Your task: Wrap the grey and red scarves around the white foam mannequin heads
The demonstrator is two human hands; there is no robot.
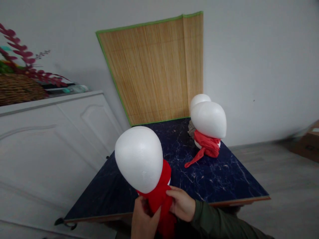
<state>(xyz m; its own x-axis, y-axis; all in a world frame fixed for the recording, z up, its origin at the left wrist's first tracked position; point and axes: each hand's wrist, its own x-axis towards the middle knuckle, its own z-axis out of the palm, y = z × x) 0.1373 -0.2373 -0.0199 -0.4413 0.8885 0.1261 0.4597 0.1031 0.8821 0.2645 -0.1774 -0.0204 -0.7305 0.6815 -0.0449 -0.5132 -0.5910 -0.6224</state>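
Dark blue marbled tabletop (171, 139) by a pale wall (254, 66); clock dirs taken from the near head. Red cloth (159, 199) sits at 5 o'clock, wrapped below the near white head (139, 157), its end hanging down past the tabletop's near edge. L hand (144, 219) at 6 o'clock, fingers clamped on the cloth; R hand (183, 202) at 4 o'clock, thumb & fingers pinched on the same cloth, dk green sleeve (219, 217) behind it. Crown of the near head covers part of the wrap; base hidden, can't tell what it rests on.

At 2 o'clock, far white head (209, 118) w/ coral cloth (209, 146) round its lower part, loose tail on the tabletop. It partly blocks a third white head (199, 98) w/ greyish cloth (191, 129) beneath. Bamboo mat (154, 73), green-edged, at 12-1 on the wall. White cabinet (62, 149) at 9, wicker basket (20, 89) w/ dk red sprigs (23, 49) on top at 10. Cardboard box (307, 144) at 3, on the floor (279, 186).

Count: 3 heads, 3 cloths, 1 mat, 1 basket, 1 box.
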